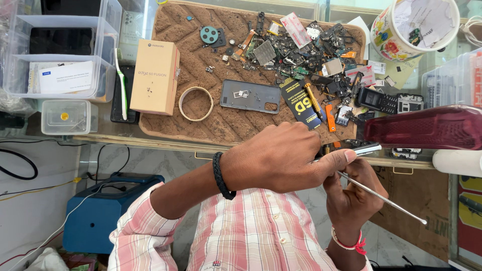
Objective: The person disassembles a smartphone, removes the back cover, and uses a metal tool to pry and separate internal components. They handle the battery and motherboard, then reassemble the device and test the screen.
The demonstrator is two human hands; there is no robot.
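Left hand (pixel 273 158) hides what right hand (pixel 354 193) holds beside metal rod (pixel 381 197).

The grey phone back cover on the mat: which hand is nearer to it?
Left. The left hand sits just below the grey phone back cover; the right hand, gripping the thin metal tool, is lower and further right.

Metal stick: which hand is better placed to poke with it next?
Probably right: the right hand grips the thin metal stick, while the left hand curls over the silver piece.
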